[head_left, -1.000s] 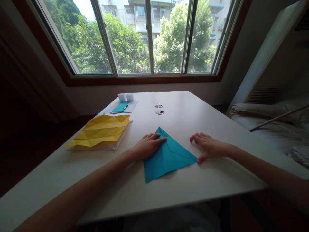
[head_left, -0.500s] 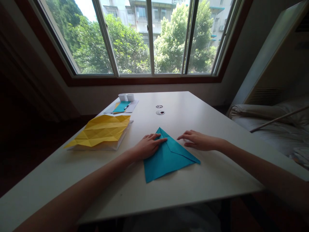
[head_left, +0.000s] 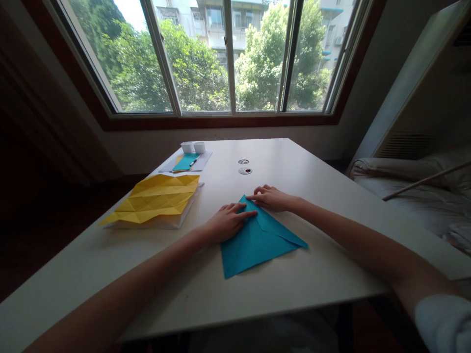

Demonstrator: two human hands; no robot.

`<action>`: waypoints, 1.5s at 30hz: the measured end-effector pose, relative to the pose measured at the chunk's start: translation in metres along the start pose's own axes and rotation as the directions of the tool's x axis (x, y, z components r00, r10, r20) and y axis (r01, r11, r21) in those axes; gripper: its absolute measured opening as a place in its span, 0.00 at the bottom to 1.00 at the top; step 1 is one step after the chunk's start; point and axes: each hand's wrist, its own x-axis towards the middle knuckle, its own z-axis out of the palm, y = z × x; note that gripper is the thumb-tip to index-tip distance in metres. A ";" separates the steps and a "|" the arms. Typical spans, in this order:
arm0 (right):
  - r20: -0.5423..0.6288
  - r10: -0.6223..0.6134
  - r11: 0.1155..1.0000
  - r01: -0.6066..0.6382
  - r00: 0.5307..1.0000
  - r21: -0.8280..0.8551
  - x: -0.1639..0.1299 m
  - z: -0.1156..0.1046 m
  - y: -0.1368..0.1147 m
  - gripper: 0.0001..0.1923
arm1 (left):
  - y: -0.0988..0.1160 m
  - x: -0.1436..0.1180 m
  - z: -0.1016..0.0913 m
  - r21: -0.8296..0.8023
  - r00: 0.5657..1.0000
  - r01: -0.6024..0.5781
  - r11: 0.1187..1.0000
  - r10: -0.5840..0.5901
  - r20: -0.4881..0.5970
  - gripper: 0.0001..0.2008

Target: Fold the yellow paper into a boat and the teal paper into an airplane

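A folded sheet of blue paper (head_left: 253, 247) lies on the white table in front of me, with a creased flap along its upper right side. My left hand (head_left: 230, 221) rests on its upper left part, fingers stretched out and pressing the paper down. At the far corner is my right hand (head_left: 270, 197), its index finger reaching to the paper's tip and the other fingers loosely bent. I see nothing held between the fingers of either hand.
To the left, creased yellow paper (head_left: 158, 196) lies over white sheets (head_left: 186, 211). Farther back are a smaller blue sheet (head_left: 184, 162), a pen (head_left: 194, 161) and two white containers (head_left: 193, 147). Two round table inserts (head_left: 245, 171) sit mid-table. A sofa (head_left: 412, 191) stands right.
My right hand has moved left and away from me, from beside the blue paper to its far corner. My left hand stays in place on the paper.
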 end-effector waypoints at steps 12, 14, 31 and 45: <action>0.009 0.060 0.997 -0.061 0.998 0.047 0.019 -0.005 -0.001 0.22 | -0.001 -0.001 -0.001 0.004 1.000 -0.005 1.000 0.005 -0.002 0.22; -0.017 0.079 0.993 -0.077 0.997 0.094 0.010 -0.010 -0.003 0.23 | -0.001 -0.001 0.000 0.009 1.000 -0.020 1.000 0.020 -0.008 0.22; -0.010 -0.030 0.984 0.032 0.999 0.173 -0.061 -0.033 -0.062 0.20 | 0.013 -0.005 -0.034 0.064 0.943 0.308 0.949 -0.314 0.111 0.26; -0.035 0.204 0.973 -0.199 0.978 0.118 -0.060 -0.013 -0.048 0.22 | 0.007 -0.008 -0.036 -0.023 1.000 -0.005 1.000 0.005 0.014 0.13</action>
